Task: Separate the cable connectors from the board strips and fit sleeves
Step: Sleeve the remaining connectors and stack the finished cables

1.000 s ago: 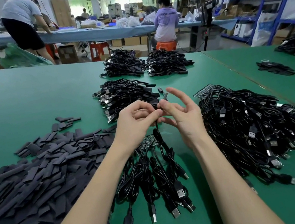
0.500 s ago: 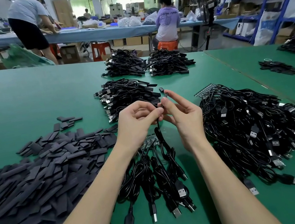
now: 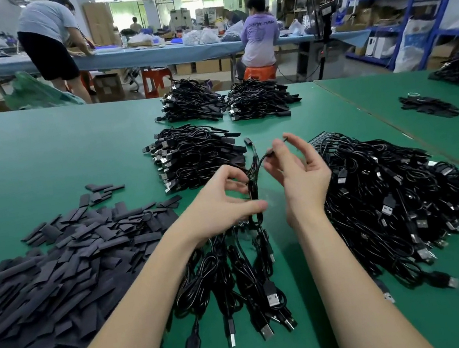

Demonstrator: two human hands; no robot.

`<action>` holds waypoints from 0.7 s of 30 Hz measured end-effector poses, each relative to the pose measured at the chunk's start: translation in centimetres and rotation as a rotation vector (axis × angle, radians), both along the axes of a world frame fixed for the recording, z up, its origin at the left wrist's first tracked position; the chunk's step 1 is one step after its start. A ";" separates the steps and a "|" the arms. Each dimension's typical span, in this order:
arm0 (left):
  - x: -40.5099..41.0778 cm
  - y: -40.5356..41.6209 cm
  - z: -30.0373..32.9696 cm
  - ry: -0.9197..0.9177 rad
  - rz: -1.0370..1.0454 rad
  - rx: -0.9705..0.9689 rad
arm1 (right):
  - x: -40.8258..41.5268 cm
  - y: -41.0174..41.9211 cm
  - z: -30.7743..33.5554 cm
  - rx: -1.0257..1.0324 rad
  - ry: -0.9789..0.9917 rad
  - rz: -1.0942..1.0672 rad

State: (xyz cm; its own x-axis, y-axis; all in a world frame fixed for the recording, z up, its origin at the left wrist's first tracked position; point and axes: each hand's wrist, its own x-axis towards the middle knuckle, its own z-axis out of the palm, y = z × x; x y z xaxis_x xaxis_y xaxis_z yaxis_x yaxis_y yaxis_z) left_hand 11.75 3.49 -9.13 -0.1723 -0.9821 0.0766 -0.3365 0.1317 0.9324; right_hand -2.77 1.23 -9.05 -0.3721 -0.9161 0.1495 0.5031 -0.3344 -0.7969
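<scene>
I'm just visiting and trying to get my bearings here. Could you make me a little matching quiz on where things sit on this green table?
Things:
1. sleeves
2. loose cables
3. stool
4. held cables

Places:
A. behind the table
B. left of the arms
C. between the hands
D. right of the arms

Pairs: 1-B, 2-D, 3-A, 4-C

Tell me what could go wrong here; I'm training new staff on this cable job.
1. The right hand pinches one thin black cable end; a hard pull might strain it.
2. The black cable bundle in the left hand hangs over loose USB cables, which could tangle.
</scene>
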 end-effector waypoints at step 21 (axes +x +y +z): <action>6.2 -14.7 8.2 -0.842 0.355 -0.414 | 0.9 -0.4 -1.3 0.239 0.300 0.214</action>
